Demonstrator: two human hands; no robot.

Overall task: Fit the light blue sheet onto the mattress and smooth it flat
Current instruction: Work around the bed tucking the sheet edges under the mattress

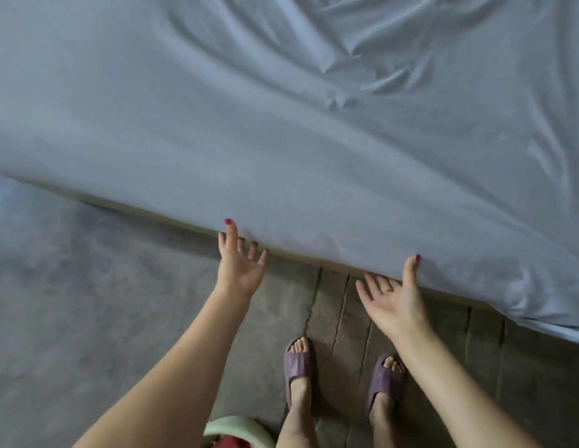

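Both hands at the lower middle, left hand and right hand, fingers spread, thumbs on the sheet hem — soft, light, probably slippery cloth, best gripped along that overhanging edge.

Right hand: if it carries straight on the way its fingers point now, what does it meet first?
The right hand points up and inward at the bed edge, so it would first meet the light blue sheet hanging over the mattress side. Its thumb already seems to touch that edge; depth is uncertain.

sheet cut off at three edges, mattress mostly hidden beneath
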